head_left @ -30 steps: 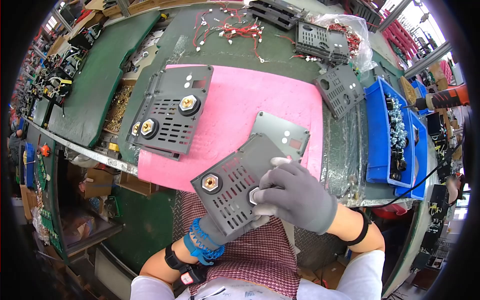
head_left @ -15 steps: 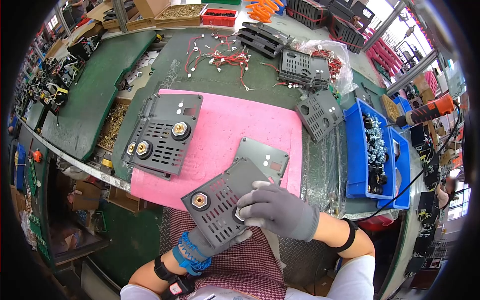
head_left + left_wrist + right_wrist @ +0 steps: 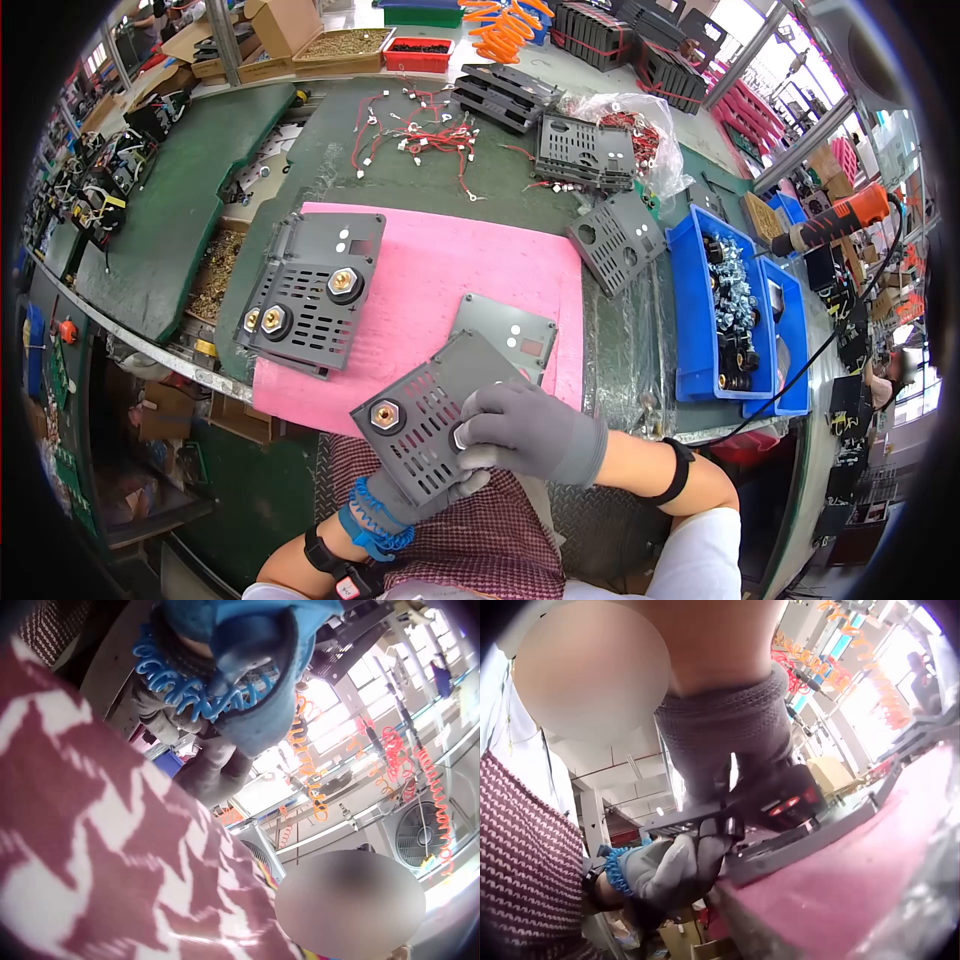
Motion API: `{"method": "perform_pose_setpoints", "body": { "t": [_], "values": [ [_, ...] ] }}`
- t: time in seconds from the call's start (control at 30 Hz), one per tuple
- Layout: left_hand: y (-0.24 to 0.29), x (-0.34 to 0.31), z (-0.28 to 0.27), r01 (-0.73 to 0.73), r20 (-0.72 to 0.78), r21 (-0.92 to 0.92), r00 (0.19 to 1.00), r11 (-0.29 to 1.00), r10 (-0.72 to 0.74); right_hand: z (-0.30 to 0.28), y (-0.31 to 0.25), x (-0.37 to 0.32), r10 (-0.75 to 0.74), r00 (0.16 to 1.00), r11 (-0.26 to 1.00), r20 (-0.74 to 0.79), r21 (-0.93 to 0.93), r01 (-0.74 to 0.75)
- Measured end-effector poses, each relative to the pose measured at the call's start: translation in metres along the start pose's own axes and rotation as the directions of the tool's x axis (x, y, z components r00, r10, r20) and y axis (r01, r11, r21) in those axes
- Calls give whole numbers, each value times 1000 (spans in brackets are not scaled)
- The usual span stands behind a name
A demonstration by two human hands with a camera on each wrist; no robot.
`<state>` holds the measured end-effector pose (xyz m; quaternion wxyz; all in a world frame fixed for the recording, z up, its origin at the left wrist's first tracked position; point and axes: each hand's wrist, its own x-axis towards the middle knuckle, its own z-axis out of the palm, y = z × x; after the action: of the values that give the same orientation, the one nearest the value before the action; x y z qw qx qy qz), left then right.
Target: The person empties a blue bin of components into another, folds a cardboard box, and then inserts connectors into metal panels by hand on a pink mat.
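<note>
In the head view a dark slotted panel (image 3: 432, 410) is held tilted above the near edge of the pink mat (image 3: 420, 235). The gloved left hand (image 3: 405, 497) grips it from below, mostly hidden by it. With thumb and fingers the gloved right hand (image 3: 525, 430) pinches a hex nut (image 3: 460, 436) at the panel's right side. Another nut with a brass centre (image 3: 385, 416) sits at the panel's left. The right wrist view shows the left hand (image 3: 676, 870) curled under the panel's edge.
Stacked panels with brass-centred nuts (image 3: 312, 290) lie on the mat's left. A plain panel (image 3: 505, 333) lies behind the held one. Blue bins (image 3: 700, 345) of hardware stand right, near an orange-and-black power driver (image 3: 835, 222). Red wires (image 3: 440, 142) and more panels (image 3: 585, 150) lie at the back.
The head view has tilted up, so the bench sits lower and further left in it. Both hands still hold the panel, and the right fingers stay around the same nut.
</note>
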<state>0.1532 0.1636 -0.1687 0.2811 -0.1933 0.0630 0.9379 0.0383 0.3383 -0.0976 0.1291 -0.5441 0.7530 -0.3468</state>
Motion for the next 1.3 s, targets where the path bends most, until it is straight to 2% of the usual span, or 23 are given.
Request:
{"method": "perform_pose_setpoints", "body": {
  "t": [0.1, 0.2, 0.33, 0.4, 0.43, 0.5, 0.63, 0.67, 0.73, 0.77, 0.8, 0.83, 0.9, 0.93, 0.97, 1.0, 1.03, 1.07, 1.1, 1.13, 1.17, 1.23, 1.3],
  "values": [
    [-1, 7, -14, 15, 136, -20, 991, 1000, -12, 2, -5, -2, 23, 999, 995, -48, -95, -27],
    [0, 1, -7, 15, 65, -27, 998, 1000, -13, -6, -3, -4, 58, 998, 998, 9, 26, -58],
    [0, -4, 2, 12, -39, -38, 999, 999, -14, -14, -1, -3, 32, 999, 999, -35, 15, -31],
    [-1, -1, 4, -36, -5, 21, 999, 999, 36, -3, 10, 1, -40, 999, 980, -26, 194, 45],
    [-1, 0, 4, -34, -5, 24, 999, 999, 34, -4, 6, 2, -39, 999, 980, -30, 193, 44],
    [0, 2, 2, -15, 0, 23, 1000, 1000, 15, -11, -10, 6, 159, 987, 985, -13, 67, -158],
    [-2, 3, -15, 44, 78, -131, 996, 990, -34, -8, -2, -3, 130, 991, 991, -38, 34, -129],
    [-4, 2, -15, -13, 8, 74, 1000, 997, 13, -13, 4, -6, 131, 987, 984, -87, 133, -119],
    [-10, 0, -16, -78, -103, 469, 985, 880, 142, -16, 0, -8, 176, 973, 955, -148, 264, -133],
    [-9, -3, -12, -78, -112, 464, 983, 883, 146, -16, 1, -6, 175, 974, 953, -142, 273, -132],
    [-2, -6, 0, -37, -60, 177, 997, 983, 49, -15, 2, -4, 91, 981, 961, -174, 274, -41],
    [2, -7, 7, 29, 20, -119, 999, 992, -27, -13, 3, -3, 6, 978, 961, -208, 271, 51],
    [-4, -4, 4, -33, -54, -124, 998, 992, 26, -11, 8, -9, 53, 978, 948, -200, 317, 14],
    [-9, -6, -2, -163, -6, 486, 982, 859, 189, -15, 11, -14, 198, 965, 846, -174, 527, -79],
    [-13, -6, -7, -233, 127, 897, 950, 376, 285, -18, 14, -17, 332, 936, 690, -116, 706, -157],
    [-16, -2, -9, -317, 227, 902, 925, 293, 304, -19, 16, -17, 326, 941, 682, -95, 712, -164],
    [-13, -3, -8, -316, 225, 903, 925, 291, 306, -20, 13, -14, 323, 942, 682, -95, 714, -162],
    [-9, -4, -4, -214, 76, 497, 976, 841, 203, -23, 5, -9, 296, 955, 756, -33, 619, -213],
    [-6, -6, -1, -19, 26, -150, 999, 989, 23, -22, -1, -3, 276, 961, 820, 31, 514, -252],
    [-6, -6, -3, -19, 22, -148, 1000, 989, 22, -9, 4, -1, 200, 972, 849, -120, 517, -111],
    [-5, -4, -7, 6, 38, -194, 999, 981, 2, -11, 3, 0, 199, 972, 847, -123, 520, -108],
    [-3, -8, -2, 29, 52, -238, 998, 971, -16, -21, 3, 3, 197, 965, 925, 173, 294, -242],
    [2, -17, 14, -54, -82, 0, 995, 999, 54, -15, 4, -2, 157, 978, 959, 140, 216, -185]
  ]
}}
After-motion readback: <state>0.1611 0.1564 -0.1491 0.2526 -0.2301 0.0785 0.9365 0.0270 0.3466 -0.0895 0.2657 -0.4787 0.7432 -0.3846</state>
